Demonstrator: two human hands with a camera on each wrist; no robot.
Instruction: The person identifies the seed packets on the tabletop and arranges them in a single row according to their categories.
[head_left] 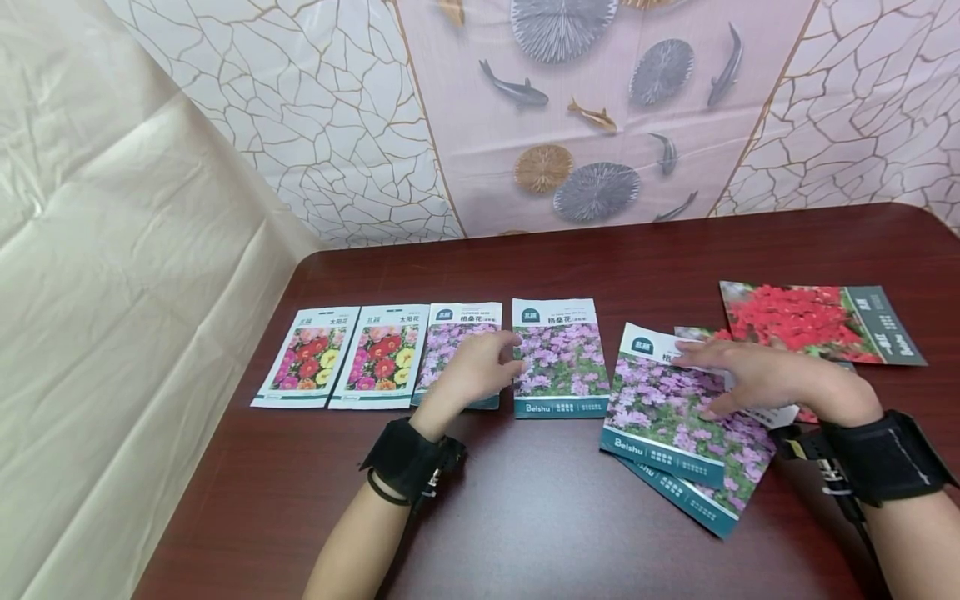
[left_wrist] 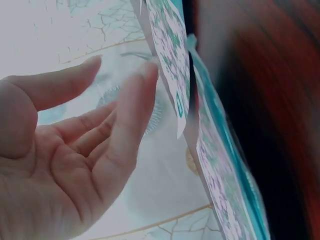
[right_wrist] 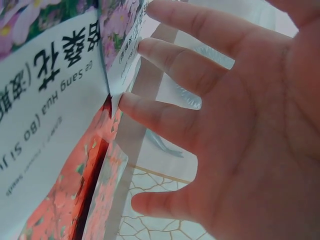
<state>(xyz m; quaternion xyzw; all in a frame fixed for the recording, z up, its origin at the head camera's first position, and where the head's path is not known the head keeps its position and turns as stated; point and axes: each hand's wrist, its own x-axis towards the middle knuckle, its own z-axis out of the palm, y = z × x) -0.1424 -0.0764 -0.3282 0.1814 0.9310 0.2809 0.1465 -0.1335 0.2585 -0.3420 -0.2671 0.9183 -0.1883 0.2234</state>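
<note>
While touching the purple flower packet running lengthwise bodyward beneath the nearer right hand's spread, ungrasping fingers, hovering to their left with left hand relaxed, empty.

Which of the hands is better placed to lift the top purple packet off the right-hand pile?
The right, I'd judge: the right hand is spread over the upper part of that purple packet, while the left hand is farther off, over the row.
</note>
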